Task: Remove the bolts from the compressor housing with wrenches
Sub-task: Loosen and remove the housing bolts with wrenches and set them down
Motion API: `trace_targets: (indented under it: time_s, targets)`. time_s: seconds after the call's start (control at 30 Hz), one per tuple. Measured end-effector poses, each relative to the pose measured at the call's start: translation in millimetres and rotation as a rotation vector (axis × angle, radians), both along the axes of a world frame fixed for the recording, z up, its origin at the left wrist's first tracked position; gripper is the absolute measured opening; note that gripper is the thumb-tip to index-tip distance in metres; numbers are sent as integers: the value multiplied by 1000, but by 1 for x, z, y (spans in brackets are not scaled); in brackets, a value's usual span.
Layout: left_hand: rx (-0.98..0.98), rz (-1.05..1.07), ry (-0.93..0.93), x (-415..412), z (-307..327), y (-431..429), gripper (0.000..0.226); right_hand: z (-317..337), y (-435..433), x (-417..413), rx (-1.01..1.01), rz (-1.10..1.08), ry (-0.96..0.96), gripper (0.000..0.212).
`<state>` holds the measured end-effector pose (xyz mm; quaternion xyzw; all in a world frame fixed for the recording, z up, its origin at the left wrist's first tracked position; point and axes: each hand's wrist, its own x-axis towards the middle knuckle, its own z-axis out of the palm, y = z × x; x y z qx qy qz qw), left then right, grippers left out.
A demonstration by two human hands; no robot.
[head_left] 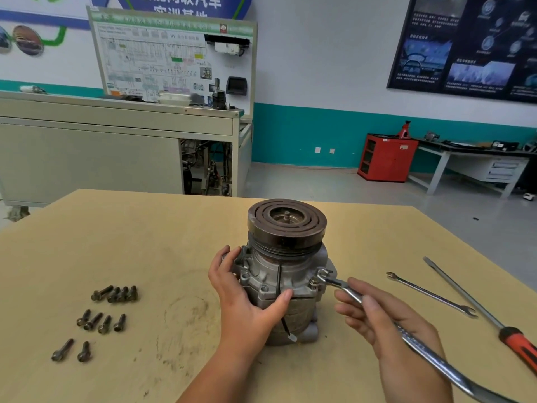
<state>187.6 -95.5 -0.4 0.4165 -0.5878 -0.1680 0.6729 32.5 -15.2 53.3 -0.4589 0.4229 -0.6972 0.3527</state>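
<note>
A grey metal compressor (286, 271) with a dark grooved pulley on top stands upright on the wooden table (151, 237). My left hand (244, 298) grips its housing from the left, thumb across the front. My right hand (380, 318) holds a long silver wrench (386, 321). The wrench's open jaw sits on a bolt (314, 282) on the housing's right flange. Several removed dark bolts (114, 294) lie in loose groups on the table to the left.
A second, thinner wrench (431, 294) and a screwdriver with a red and black handle (476, 312) lie on the table to the right. Behind the table stand a grey training bench (116, 146), a red cabinet (386, 157) and a workbench (470, 161).
</note>
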Motion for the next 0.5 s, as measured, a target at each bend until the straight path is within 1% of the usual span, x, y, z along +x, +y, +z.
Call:
trace_targets:
  time_s: [0.1,0.23,0.3,0.4,0.5]
  targets:
    - [2,-3,1,0,-1,0,82,3,-2,6,19,28,19,26]
    - [-6,3,-2,0,0,0,81,13,-10,-2,59,97,67,41]
    - [-12,3,-5,0,0,0,80,20,-17,-10,121,166,50,47]
    - [-12,2,-6,-1,0,0,79,29,-34,-25,216,303,11,49]
    - [-6,0,-1,-1,1,-1,79,39,-63,-39,364,471,-3,41]
